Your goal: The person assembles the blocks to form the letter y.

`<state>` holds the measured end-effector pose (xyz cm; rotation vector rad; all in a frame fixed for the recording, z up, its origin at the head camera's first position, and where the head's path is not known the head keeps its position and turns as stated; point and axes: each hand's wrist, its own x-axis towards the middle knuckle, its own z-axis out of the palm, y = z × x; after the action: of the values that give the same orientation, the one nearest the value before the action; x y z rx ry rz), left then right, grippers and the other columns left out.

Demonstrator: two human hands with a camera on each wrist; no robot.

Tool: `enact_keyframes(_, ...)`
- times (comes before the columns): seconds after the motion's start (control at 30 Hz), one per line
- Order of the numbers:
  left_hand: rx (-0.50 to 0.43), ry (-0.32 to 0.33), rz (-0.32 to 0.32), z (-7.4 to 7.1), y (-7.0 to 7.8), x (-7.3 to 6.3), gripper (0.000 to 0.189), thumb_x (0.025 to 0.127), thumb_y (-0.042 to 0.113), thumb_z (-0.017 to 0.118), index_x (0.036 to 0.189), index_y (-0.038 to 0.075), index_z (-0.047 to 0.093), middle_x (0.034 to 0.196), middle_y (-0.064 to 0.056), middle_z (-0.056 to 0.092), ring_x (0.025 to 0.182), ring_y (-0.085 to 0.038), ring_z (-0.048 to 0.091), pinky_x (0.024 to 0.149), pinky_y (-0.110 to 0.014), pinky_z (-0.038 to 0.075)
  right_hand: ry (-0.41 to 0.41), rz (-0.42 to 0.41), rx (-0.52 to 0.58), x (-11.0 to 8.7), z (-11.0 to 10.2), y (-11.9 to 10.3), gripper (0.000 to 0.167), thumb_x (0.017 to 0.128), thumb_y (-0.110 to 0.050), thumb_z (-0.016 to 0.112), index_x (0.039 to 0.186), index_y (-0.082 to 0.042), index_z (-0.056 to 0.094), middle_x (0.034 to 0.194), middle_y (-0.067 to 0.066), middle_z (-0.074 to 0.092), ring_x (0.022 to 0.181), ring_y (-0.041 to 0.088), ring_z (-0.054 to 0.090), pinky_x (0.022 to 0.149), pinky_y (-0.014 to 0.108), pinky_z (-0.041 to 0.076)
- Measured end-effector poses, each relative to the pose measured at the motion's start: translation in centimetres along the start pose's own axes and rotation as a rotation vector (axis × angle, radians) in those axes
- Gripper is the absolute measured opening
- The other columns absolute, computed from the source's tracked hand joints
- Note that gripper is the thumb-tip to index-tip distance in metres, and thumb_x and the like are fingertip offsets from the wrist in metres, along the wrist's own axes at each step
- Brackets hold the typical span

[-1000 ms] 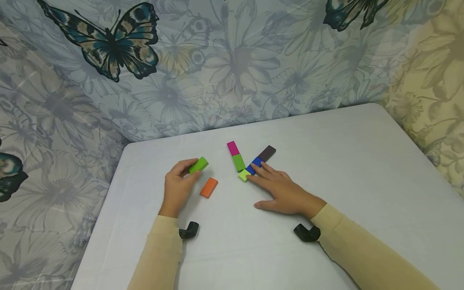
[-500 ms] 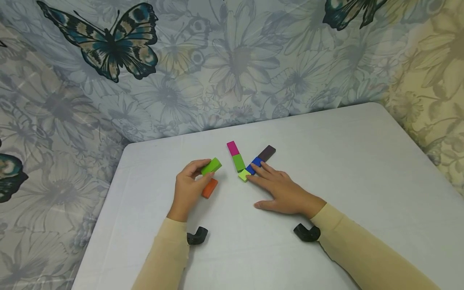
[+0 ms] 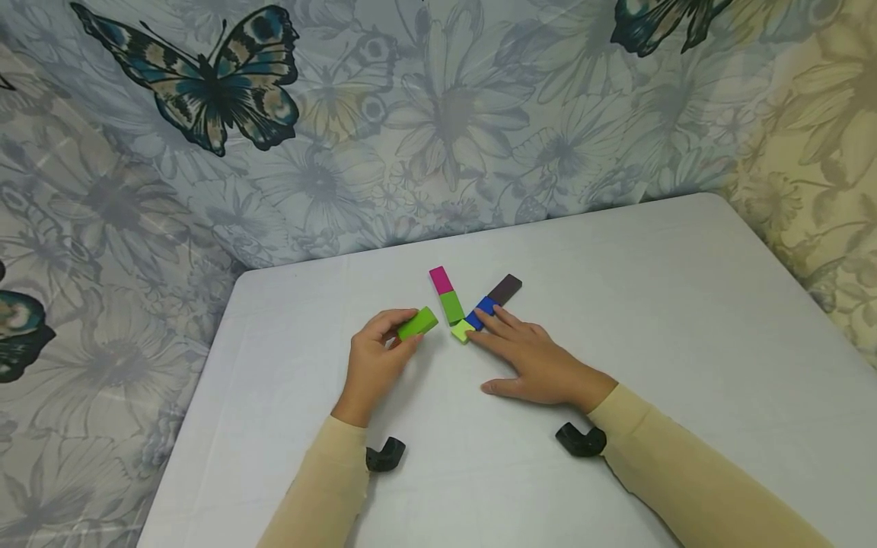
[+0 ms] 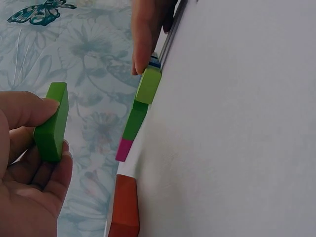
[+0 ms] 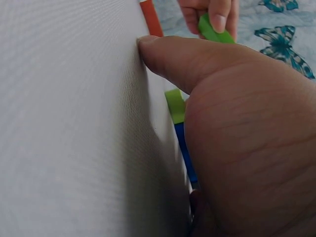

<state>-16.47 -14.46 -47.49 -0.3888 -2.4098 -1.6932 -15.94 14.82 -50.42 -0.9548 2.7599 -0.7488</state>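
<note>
My left hand (image 3: 373, 369) pinches a green block (image 3: 418, 324) between thumb and fingers, raised above the table left of the row. My right hand (image 3: 537, 365) lies with fingers spread, fingertips on the lime block (image 3: 460, 332) and the blue block (image 3: 486, 304). Those two make the bottom and right arm of a V, which a dark block (image 3: 505, 290) extends. Its left arm consists of a second green block (image 3: 451, 307) and a magenta block (image 3: 441, 280). An orange block (image 4: 124, 207) lies on the table in the left wrist view; in the head view the left hand hides it.
A white cloth covers the table (image 3: 658, 304). Behind it hangs a floral backdrop (image 3: 452, 114) with printed butterflies. Dark curved pieces stick out at the left wrist (image 3: 386, 454) and the right wrist (image 3: 581, 440).
My left hand has moved right and slightly nearer with the green block, toward the V, and now covers the orange block in the head view. My right hand has stayed in place.
</note>
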Motion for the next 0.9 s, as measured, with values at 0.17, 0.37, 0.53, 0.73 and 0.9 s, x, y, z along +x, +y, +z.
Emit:
enact_keyframes(0.17,0.033,-0.030,0.021,0.9,0.2,-0.7,0.036,0.093,-0.004,0.085,0.127,0.004,0.079,0.126,-0.002,0.073,0.117,-0.020,0.068,0.102,-0.033,0.056,0.007,0.000,0.004,0.0,0.0,0.0,0.083,0.099,-0.054,0.077,0.169,-0.024,0.045,0.180,0.004,0.015,0.166,0.034,0.003,0.121,0.067,0.025)
enact_keyframes(0.37,0.032,-0.070,0.045,1.8,0.0,-1.6,0.035,0.093,-0.008,0.083,0.127,0.001,0.078,0.125,-0.004,0.073,0.118,-0.020,0.069,0.102,-0.033,0.056,0.002,0.000,0.015,0.1,0.1,0.0,0.080,0.100,-0.049,0.077,0.169,-0.023,0.044,0.180,0.003,0.015,0.165,0.034,0.003,0.122,0.066,0.025)
enact_keyframes(0.53,0.064,-0.083,0.074,2.2,-0.3,-1.9,0.035,0.094,-0.007,0.083,0.127,0.003,0.078,0.125,-0.002,0.073,0.115,-0.017,0.069,0.098,-0.033,0.058,-0.003,0.004,0.019,0.1,0.0,-0.1,0.080,0.101,-0.049,0.076,0.169,-0.022,0.045,0.180,0.004,0.016,0.165,0.034,0.003,0.122,0.065,0.024)
enact_keyframes(0.73,0.116,-0.083,0.110,2.5,-0.6,-2.1,0.034,0.093,-0.005,0.084,0.126,0.003,0.078,0.125,-0.001,0.073,0.117,-0.015,0.069,0.099,-0.033,0.057,0.007,0.006,0.021,0.0,-0.1,-0.2,0.081,0.100,-0.048,0.077,0.169,-0.021,0.044,0.180,0.004,0.016,0.166,0.033,0.003,0.122,0.066,0.024)
enact_keyframes(0.9,0.195,-0.094,0.139,2.9,-0.7,-2.3,0.033,0.093,-0.004,0.084,0.125,0.001,0.078,0.124,-0.003,0.074,0.117,-0.015,0.068,0.100,-0.032,0.057,0.009,0.007,0.027,-0.1,-0.2,-0.1,0.085,0.101,-0.048,0.077,0.171,-0.021,0.039,0.180,0.003,0.015,0.166,0.032,0.002,0.122,0.066,0.024)
